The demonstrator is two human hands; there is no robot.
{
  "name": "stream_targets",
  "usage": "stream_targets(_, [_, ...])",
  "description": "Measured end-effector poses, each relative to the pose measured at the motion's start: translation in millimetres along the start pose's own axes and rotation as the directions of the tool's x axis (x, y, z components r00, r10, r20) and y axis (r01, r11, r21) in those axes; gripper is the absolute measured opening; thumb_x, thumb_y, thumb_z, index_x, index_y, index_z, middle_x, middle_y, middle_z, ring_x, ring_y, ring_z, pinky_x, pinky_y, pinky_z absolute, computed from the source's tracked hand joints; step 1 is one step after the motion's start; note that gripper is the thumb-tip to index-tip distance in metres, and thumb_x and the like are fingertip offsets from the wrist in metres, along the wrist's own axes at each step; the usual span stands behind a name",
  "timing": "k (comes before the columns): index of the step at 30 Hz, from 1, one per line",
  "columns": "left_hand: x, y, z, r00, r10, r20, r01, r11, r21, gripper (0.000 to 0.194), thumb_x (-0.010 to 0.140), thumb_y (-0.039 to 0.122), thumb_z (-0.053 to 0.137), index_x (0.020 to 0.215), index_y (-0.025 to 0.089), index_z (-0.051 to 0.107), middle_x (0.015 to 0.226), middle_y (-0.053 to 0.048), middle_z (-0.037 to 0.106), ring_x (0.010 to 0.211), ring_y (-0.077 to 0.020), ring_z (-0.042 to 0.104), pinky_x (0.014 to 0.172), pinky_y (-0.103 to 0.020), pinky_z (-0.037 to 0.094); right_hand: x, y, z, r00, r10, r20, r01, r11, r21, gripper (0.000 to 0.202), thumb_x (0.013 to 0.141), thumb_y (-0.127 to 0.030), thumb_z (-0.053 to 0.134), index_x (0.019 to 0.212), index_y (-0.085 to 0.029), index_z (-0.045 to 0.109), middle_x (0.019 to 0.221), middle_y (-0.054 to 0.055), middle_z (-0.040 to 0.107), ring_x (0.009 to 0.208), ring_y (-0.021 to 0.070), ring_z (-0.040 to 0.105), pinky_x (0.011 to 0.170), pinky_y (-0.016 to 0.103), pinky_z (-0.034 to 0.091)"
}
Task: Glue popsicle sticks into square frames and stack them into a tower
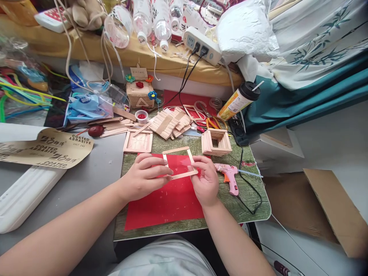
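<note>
A square frame of popsicle sticks (176, 150) is held up over a red sheet (163, 203). My left hand (148, 172) grips its left side, fingers bent round the stick. At the lower right corner my right hand (204, 180) pinches the frame between thumb and fingers. Just right of that hand lies a pink glue gun (230, 178) with a glue stick poking from its back. Behind it stands a stacked popsicle-stick box (217, 142) with an open middle. A shallow square stick tray (138, 141) rests behind my left hand.
Bundled popsicle sticks (166, 122) and loose sticks lie at the back. A decorated stick box (140, 94) stands behind them. A drink cup (240, 99) leans near scissors (214, 122). The glue gun's black cord curls along the table's right edge. Sandpaper (63, 147) lies left.
</note>
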State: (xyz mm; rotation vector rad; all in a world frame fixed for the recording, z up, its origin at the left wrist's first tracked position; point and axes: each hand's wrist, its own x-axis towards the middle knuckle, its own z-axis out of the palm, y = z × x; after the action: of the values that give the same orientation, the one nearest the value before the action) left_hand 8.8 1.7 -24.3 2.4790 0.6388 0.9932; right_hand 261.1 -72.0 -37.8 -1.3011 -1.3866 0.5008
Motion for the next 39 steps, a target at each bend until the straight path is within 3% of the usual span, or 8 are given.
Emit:
stream_targets(4, [4, 0, -1.0, 0.996, 0.025, -0.082, -0.020, 0.998, 0.052, 0.014, 0.090, 0.025, 0.081, 0.085, 0.036, 0.075, 0.100, 0.005, 0.082, 0.109, -0.0227, 0.071, 0.098, -0.042, 0.049, 1, -1, -1, 0.998, -0.040, 0.040, 0.040, 0.999, 0.009, 0.026, 0.094, -0.017, 0.071, 0.113, -0.035, 0.074, 0.125, 0.007, 0.071, 0.118, 0.0277, 0.067, 0.105, 0.053, 0.055])
stream_targets(15, [10, -11, -1.0, 0.965, -0.122, -0.232, 0.129, 0.992, 0.015, 0.009, 0.093, 0.022, 0.075, 0.091, 0.029, 0.071, 0.103, -0.002, 0.080, 0.108, -0.0234, 0.068, 0.098, -0.043, 0.054, 5, -4, 0, 0.989, -0.043, 0.144, 0.040, 0.999, 0.023, 0.026, 0.099, -0.025, 0.069, 0.121, -0.035, 0.076, 0.125, 0.007, 0.074, 0.118, 0.0269, 0.068, 0.107, 0.052, 0.055])
stream_targets(21, [13, -8, -2.7, 0.984, -0.045, -0.171, 0.054, 0.998, 0.045, 0.023, 0.088, 0.019, 0.080, 0.107, 0.030, 0.071, 0.110, -0.003, 0.079, 0.115, -0.0250, 0.067, 0.106, -0.043, 0.050, 1, -4, -1, 0.999, 0.004, 0.049, -0.008, 0.998, 0.068, 0.016, 0.100, -0.028, 0.070, 0.111, -0.033, 0.079, 0.106, 0.006, 0.076, 0.104, 0.0253, 0.070, 0.098, 0.048, 0.057])
stream_targets(24, [12, -3, -3.5, 0.995, -0.040, -0.092, 0.039, 0.999, -0.009, 0.031, 0.089, 0.023, 0.079, 0.117, 0.028, 0.067, 0.113, -0.004, 0.078, 0.114, -0.0255, 0.067, 0.105, -0.042, 0.050, -1, 2, 0, 0.987, 0.159, -0.025, -0.151, 0.967, 0.204, 0.012, 0.099, -0.034, 0.071, 0.107, -0.029, 0.078, 0.098, 0.005, 0.075, 0.090, 0.0214, 0.071, 0.085, 0.040, 0.061])
stream_targets(26, [12, 0, -3.8, 0.992, -0.124, -0.023, 0.123, 0.990, -0.064, 0.032, 0.092, 0.026, 0.075, 0.123, 0.026, 0.063, 0.114, -0.006, 0.076, 0.109, -0.0248, 0.068, 0.099, -0.041, 0.053, -1, 6, 2, 0.959, 0.283, -0.022, -0.260, 0.906, 0.333, 0.015, 0.098, -0.039, 0.073, 0.106, -0.027, 0.078, 0.095, 0.004, 0.076, 0.085, 0.0200, 0.073, 0.080, 0.037, 0.062])
stream_targets(33, [13, -1, 1.9, 0.924, -0.380, 0.032, 0.381, 0.920, -0.087, 0.014, 0.099, 0.031, 0.065, 0.111, 0.023, 0.065, 0.105, -0.006, 0.074, 0.099, -0.0234, 0.067, 0.086, -0.037, 0.054, 6, 9, 4, 0.897, 0.436, 0.071, -0.384, 0.690, 0.614, 0.022, 0.088, -0.045, 0.083, 0.102, -0.029, 0.076, 0.092, 0.002, 0.078, 0.083, 0.0203, 0.075, 0.073, 0.036, 0.062])
stream_targets(36, [10, -2, 4.7, 0.872, -0.487, -0.049, 0.462, 0.852, -0.247, 0.012, 0.099, 0.033, 0.068, 0.106, 0.024, 0.067, 0.099, -0.004, 0.073, 0.091, -0.0196, 0.067, 0.083, -0.034, 0.053, 5, 8, 3, 0.902, 0.422, 0.085, -0.387, 0.709, 0.589, 0.016, 0.092, -0.042, 0.079, 0.099, -0.028, 0.075, 0.090, 0.000, 0.075, 0.078, 0.0172, 0.071, 0.074, 0.034, 0.059])
stream_targets(39, [9, -2, 5.5, 0.767, -0.629, -0.128, 0.507, 0.716, -0.480, 0.018, 0.095, 0.037, 0.075, 0.102, 0.023, 0.067, 0.095, -0.003, 0.071, 0.086, -0.0173, 0.066, 0.081, -0.031, 0.055, 1, 6, 3, 0.921, 0.369, 0.122, -0.380, 0.791, 0.479, 0.013, 0.096, -0.035, 0.076, 0.089, -0.025, 0.071, 0.081, -0.002, 0.067, 0.069, 0.0132, 0.061, 0.069, 0.029, 0.051])
